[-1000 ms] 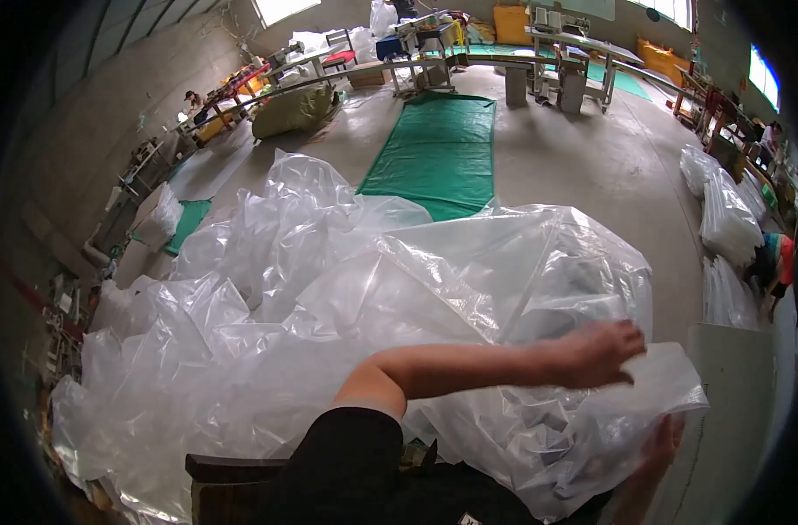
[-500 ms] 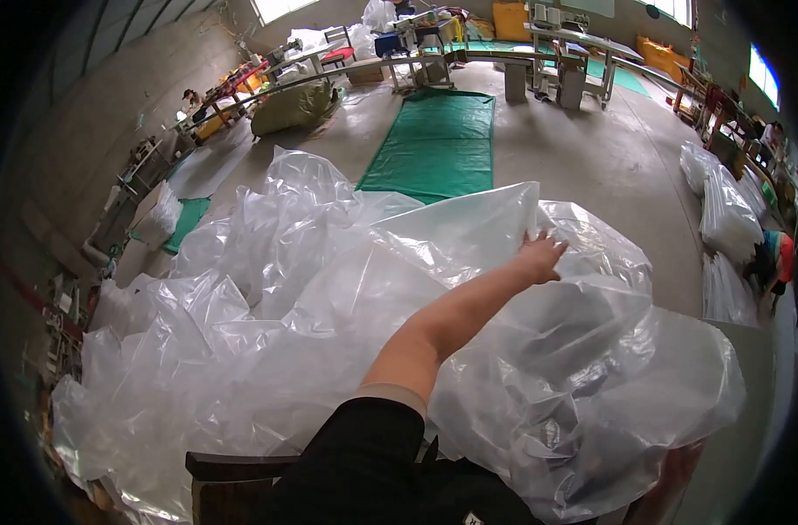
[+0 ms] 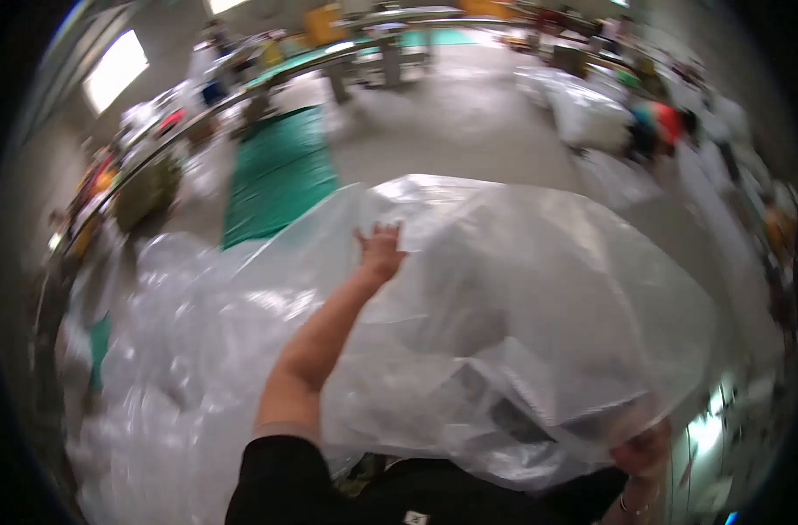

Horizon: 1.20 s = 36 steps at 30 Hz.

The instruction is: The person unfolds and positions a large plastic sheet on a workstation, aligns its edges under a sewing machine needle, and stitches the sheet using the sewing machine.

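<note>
Clear plastic sheeting (image 3: 539, 271) billows in front of me and spreads over the lower half of the view. My left hand (image 3: 381, 251) is stretched forward at the sheeting's far part, its fingers spread and holding nothing. Near the lower right edge of the plastic, my right hand (image 3: 641, 446) is curled around the sheeting, partly seen through it. Both the hand and the film there are blurred. More crumpled plastic (image 3: 189, 350) lies in a heap to the left.
A green mat (image 3: 281, 175) lies on the floor beyond the plastic. Long benches (image 3: 390, 39) run across the back. Plastic-wrapped bundles (image 3: 587, 109) stand at the upper right, beside a bent-over person in red and blue (image 3: 661, 127).
The view has swung to the right, so the mat appears farther left. The plastic near me has spread and billowed. My right hand has come back into sight at its lower right edge.
</note>
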Motion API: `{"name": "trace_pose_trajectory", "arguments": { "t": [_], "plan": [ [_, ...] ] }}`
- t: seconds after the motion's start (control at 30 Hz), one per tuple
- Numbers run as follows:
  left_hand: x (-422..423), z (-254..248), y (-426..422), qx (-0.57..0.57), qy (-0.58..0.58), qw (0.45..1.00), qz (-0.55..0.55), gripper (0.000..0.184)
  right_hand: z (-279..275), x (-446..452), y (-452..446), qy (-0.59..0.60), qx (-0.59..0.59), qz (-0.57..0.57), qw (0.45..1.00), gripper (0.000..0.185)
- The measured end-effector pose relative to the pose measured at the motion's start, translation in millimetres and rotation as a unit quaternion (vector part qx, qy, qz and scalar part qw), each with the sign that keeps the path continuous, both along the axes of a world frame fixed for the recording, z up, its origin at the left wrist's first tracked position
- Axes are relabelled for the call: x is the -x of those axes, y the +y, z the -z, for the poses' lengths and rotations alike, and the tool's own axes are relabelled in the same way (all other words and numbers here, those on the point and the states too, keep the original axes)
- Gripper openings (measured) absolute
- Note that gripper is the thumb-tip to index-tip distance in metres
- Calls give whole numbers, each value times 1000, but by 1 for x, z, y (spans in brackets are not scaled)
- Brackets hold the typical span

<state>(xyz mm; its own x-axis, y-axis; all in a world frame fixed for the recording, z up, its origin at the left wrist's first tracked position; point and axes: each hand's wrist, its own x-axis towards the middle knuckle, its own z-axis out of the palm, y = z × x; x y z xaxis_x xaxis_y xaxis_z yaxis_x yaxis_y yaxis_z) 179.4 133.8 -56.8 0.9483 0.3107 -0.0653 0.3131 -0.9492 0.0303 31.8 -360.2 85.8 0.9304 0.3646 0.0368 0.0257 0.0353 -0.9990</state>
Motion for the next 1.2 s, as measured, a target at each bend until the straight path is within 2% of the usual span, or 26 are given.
{"name": "trace_pose_trajectory", "arguments": {
  "t": [0.03, 0.07, 0.1, 0.13, 0.17, 0.3, 0.37, 0.4, 0.43, 0.47, 0.5, 0.53, 0.6, 0.63, 0.67, 0.73, 0.77, 0.8, 0.87, 0.93, 0.97, 1.0, 1.03, 1.07, 1.13, 1.2],
  "plan": [
    [-13, -7, -8, 21, -39, 998, 41, 74, 10, -2, -10, -34, 50, -45, 997, 56],
    [-25, -9, -15, 41, -76, 994, 73, 74, 6, -2, -12, -37, 53, -13, 998, 56],
    [-39, -9, -25, 41, -77, 991, 100, 74, 1, -3, -7, -190, 147, -61, 969, 57],
    [-52, -10, -33, 45, -107, 984, 137, 75, 1, -3, -6, -333, 240, -111, 905, 58],
    [-51, -6, -46, 68, -135, 974, 170, 76, -12, 21, -16, -141, 229, -112, 957, 60],
    [-91, -3, -74, 117, -43, 973, 193, 88, -33, 46, -28, -207, 318, -77, 922, 58],
    [-103, 8, -74, 172, -40, 965, 196, 85, -23, 66, -40, -282, 357, 76, 888, 59],
    [-108, 13, -72, 227, -34, 956, 183, 83, -16, 75, -47, -282, 357, 87, 886, 59],
    [-113, 20, -68, 225, -34, 954, 193, 83, -10, 85, -55, -194, 277, 176, 924, 58],
    [-116, 26, -64, 302, 5, 936, 182, 69, -5, 93, -66, -103, 189, 260, 941, 57],
    [-119, 33, -60, 376, 46, 910, 170, 56, -6, 100, -84, -73, 264, 242, 931, 57],
    [-120, 41, -57, 375, 50, 909, 176, 56, 0, 106, -94, -70, 264, 249, 929, 57],
    [-124, 49, -60, 609, 7, 774, 175, 23, 13, 117, -106, -7, 273, 269, 924, 58],
    [-126, 42, -73, 596, -85, 783, 157, 10, -3, 113, -102, -39, 343, 227, 911, 56],
    [-136, 38, -78, 582, -150, 785, 149, 11, -8, 108, -95, -39, 341, 233, 910, 56],
    [-166, 18, -90, 392, -268, 862, 175, 13, -17, 108, -89, 11, 215, 283, 935, 56],
    [-177, -5, -107, 327, -312, 872, 190, 13, -3, 110, -101, -88, 284, 269, 916, 59],
    [-182, -37, -128, 261, -355, 874, 206, 14, 2, 112, -102, -88, 284, 281, 912, 59],
    [-186, -99, -174, 250, -383, 862, 220, 13, 7, 121, -103, -42, 147, 349, 925, 57],
    [-190, -136, -216, 227, -380, 862, 245, 14, 15, 133, -115, -37, 146, 324, 934, 62],
    [-192, -144, -235, 201, -377, 868, 255, 16, 24, 139, -117, -5, 72, 336, 939, 64],
    [-189, -143, -257, 203, -378, 863, 266, 16, 34, 146, -119, 25, -4, 345, 938, 66],
    [-185, -132, -281, 181, -420, 842, 286, 24, 52, 158, -131, 53, 67, 357, 930, 70],
    [-181, -118, -305, 161, -460, 819, 304, 34, 54, 164, -132, 51, 64, 369, 926, 70],
    [-176, -78, -348, 241, -413, 755, 448, 51, 56, 173, -126, 116, 99, 419, 895, 68],
    [-159, -35, -379, 233, -237, 756, 564, 53, 59, 180, -124, 106, 24, 433, 895, 66]
  ]
}}
